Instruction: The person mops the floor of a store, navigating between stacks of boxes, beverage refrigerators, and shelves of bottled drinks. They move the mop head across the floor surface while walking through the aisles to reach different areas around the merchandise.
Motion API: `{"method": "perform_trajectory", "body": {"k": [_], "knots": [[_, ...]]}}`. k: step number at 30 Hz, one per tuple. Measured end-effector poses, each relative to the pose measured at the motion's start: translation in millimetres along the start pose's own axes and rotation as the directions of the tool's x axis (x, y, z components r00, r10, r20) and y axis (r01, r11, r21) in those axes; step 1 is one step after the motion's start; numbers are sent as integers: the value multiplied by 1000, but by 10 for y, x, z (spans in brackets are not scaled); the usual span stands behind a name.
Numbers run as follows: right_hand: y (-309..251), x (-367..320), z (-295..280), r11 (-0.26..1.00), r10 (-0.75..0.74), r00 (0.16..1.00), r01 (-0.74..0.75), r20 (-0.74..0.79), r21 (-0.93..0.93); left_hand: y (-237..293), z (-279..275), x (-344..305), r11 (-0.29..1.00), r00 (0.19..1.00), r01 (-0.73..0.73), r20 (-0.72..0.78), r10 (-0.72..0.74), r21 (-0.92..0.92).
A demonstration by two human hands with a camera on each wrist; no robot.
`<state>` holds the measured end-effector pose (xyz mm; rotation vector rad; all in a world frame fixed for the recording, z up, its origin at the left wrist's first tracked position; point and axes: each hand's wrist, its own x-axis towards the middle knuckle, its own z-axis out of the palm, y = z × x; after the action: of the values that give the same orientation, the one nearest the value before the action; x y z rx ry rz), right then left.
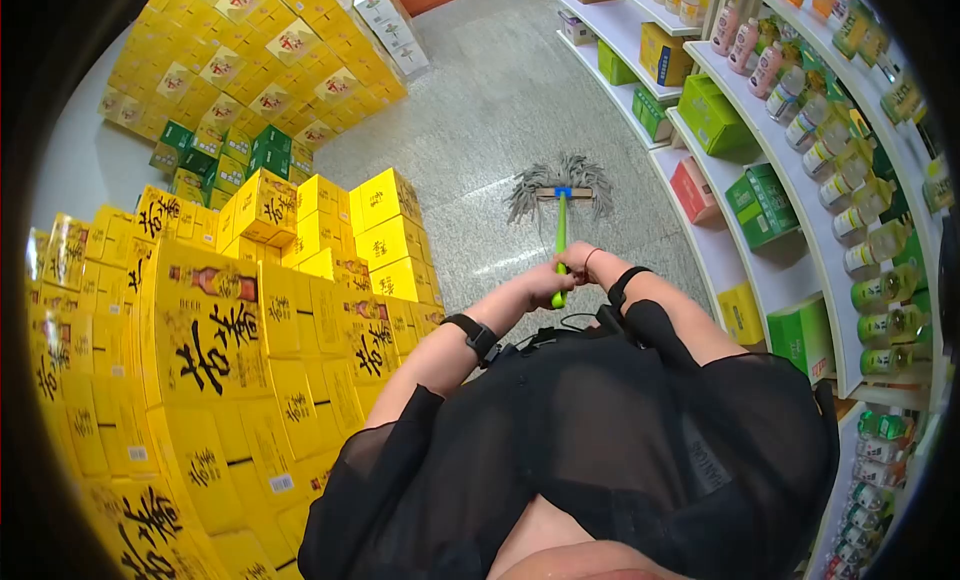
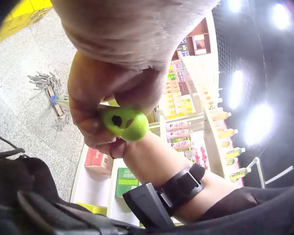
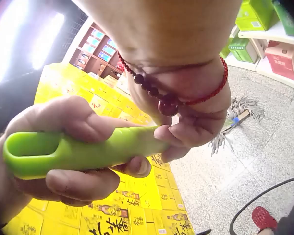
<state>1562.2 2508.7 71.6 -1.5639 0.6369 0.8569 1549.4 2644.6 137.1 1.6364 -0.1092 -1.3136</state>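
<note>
A mop with a green handle [image 1: 561,226] reaches away from me, its grey string head [image 1: 577,168] spread on the floor. The head is fixed to a wooden bar by a blue clamp [image 1: 563,193]. My left hand [image 1: 544,285] grips the handle close to its top end, where the hollow green tip [image 3: 32,152] sticks out past the fingers. Just further down the shaft, my right hand [image 1: 579,262] holds it with curled fingers. A red cord bracelet [image 3: 167,105] with dark beads circles the right wrist.
Stacked yellow cartons [image 1: 205,345] line the left side, and more [image 1: 270,60] rise at the back left. White shelves [image 1: 705,245] with bottles and boxes run along the right. Grey speckled floor [image 1: 460,120] lies between. A red shoe [image 3: 264,218] and a black cable [image 3: 245,208] show low in the right wrist view.
</note>
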Motion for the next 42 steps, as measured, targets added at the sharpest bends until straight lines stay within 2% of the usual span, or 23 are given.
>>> {"method": "perform_trajectory", "body": {"k": [3, 6, 9, 15, 17, 18, 20, 21, 23, 25, 26, 29, 30, 33, 35, 37, 42], "knots": [[-313, 374, -119, 999, -11, 1000, 10, 20, 48, 199, -352, 250, 996, 999, -2, -39, 5, 86], [-752, 621, -194, 999, -20, 1000, 20, -13, -47, 418, -768, 484, 999, 999, -31, -35, 32, 7], [-1208, 1007, -363, 1000, -8, 1000, 8, -12, -1, 764, -1182, 729, 1000, 1000, -3, -19, 3, 6], [-2179, 1846, -857, 998, -58, 998, 58, 1, 37, 1372, -2093, 1557, 998, 999, -52, -13, 52, -23], [-2521, 2065, -1027, 999, -19, 998, 17, 62, 27, 1634, -2372, 1764, 998, 1000, -23, -19, 22, -61], [-2722, 2150, -1093, 1000, -1, 1000, 1, 28, 16, 1783, -2517, 1878, 998, 1000, -23, -21, 22, -63], [-3041, 2444, -1244, 999, -23, 998, 25, 53, -28, 2002, -2815, 2071, 996, 998, -66, -8, 66, -68], [-3153, 2602, -1303, 996, -43, 996, 48, 75, -76, 2121, -2914, 2131, 992, 998, -54, -27, 51, -111], [-3325, 2787, -1415, 999, -9, 991, 15, 133, -49, 2376, -3033, 2198, 994, 995, 10, -94, -20, -112], [-3611, 2781, -1507, 1000, -8, 997, 8, 81, -3, 2440, -3216, 2418, 997, 997, -7, -78, 0, -82], [-3730, 2849, -1570, 999, 8, 995, -3, 100, -48, 2482, -3334, 2527, 999, 998, -25, -64, 23, -35], [-4050, 3207, -1705, 999, 2, 998, 2, 68, -54, 2745, -3644, 2778, 995, 995, -90, -58, 87, -45], [-4154, 3370, -1747, 999, 5, 998, -2, 66, -51, 2833, -3778, 2876, 998, 995, -34, -94, 29, -47], [-4548, 3839, -1882, 1000, -2, 997, 2, 71, -4, 3077, -4202, 3176, 993, 996, -42, -78, 33, -110], [-4845, 4091, -1961, 997, 0, 999, 4, 52, -78, 3204, -4517, 3412, 995, 997, -41, -74, 35, -87], [-5146, 4297, -2021, 999, 1, 999, 1, 35, -54, 3449, -4866, 3556, 1000, 999, -12, -49, 12, -1], [-6115, 4821, -2212, 1000, 25, 1000, -25, 5, -16, 4073, -5774, 3975, 997, 1000, -18, 1, 18, 71]]}}
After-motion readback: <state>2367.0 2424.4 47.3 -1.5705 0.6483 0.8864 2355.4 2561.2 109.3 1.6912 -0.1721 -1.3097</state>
